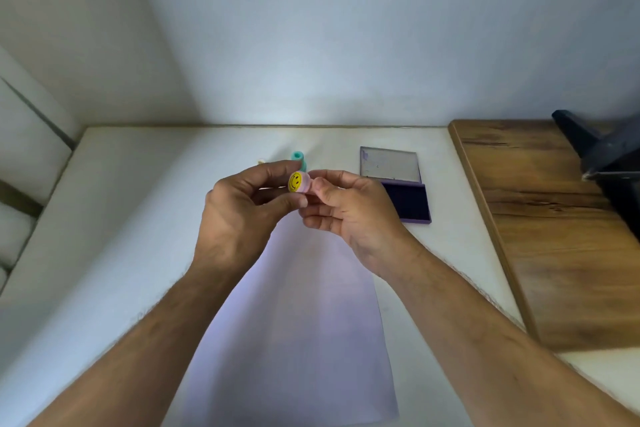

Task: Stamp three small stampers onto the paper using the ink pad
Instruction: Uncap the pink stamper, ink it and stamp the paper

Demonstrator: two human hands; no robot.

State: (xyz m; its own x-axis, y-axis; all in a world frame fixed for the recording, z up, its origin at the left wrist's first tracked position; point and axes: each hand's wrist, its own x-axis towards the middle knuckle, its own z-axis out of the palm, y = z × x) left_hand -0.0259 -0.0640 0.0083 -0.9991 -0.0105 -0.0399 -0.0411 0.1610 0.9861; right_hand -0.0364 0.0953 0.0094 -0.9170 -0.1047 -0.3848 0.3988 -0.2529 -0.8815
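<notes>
Both hands meet above the far end of the paper (294, 315): the left hand (239, 208) and the right hand (349, 211) are each pinched on the pink stamper (300, 183), which lies sideways with its yellow smiley cap facing the person, likely so the cover can be pulled off or the stamping end checked. The ink pad (408, 203) lies open just right of the hands on the desk (121, 218), within easy reach for inking. A teal stamper (298, 159) and a pale one (261, 161), barely visible, wait behind the hands.
</notes>
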